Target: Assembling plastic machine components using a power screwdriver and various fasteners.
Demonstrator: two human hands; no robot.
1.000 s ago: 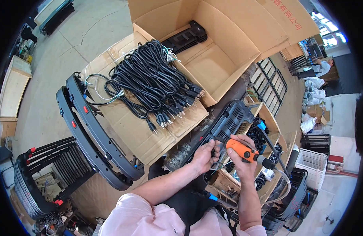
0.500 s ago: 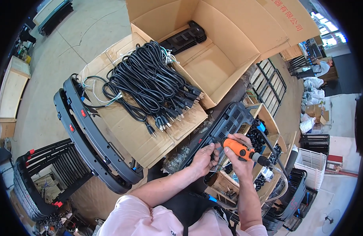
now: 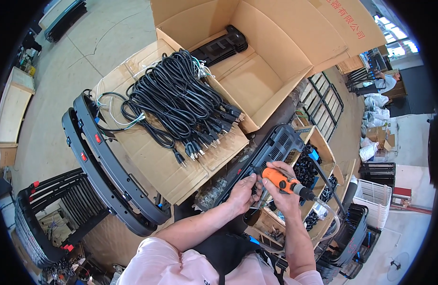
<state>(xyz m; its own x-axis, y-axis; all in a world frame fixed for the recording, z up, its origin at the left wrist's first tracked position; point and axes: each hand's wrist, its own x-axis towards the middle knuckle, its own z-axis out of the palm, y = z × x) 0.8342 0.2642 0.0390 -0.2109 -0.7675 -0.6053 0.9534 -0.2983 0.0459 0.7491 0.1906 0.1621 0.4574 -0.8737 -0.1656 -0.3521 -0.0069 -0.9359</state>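
My right hand (image 3: 284, 198) grips an orange air screwdriver (image 3: 278, 179), its dark rear end joined to a clear hose (image 3: 338, 221). The tool's front end reaches the side of a long dark plastic housing (image 3: 277, 142) with vent slots. Close beside it, my left hand (image 3: 241, 194) is closed with its fingertips together at the housing's near edge. Something small and dark shows between those fingers, too hidden to name. The screwdriver's tip is hidden too.
Bundled black power cords (image 3: 174, 95) lie on cardboard at front left. Behind stands an open carton (image 3: 257, 78) with dark parts inside. Curved dark frames (image 3: 107, 156) stand at left. A wooden bin (image 3: 323, 152) of small black parts sits at right. Another person (image 3: 385, 83) is far right.
The screwdriver and my right hand have shifted slightly left, closer to my left fingertips. My left hand stays nearly in place, still closed.
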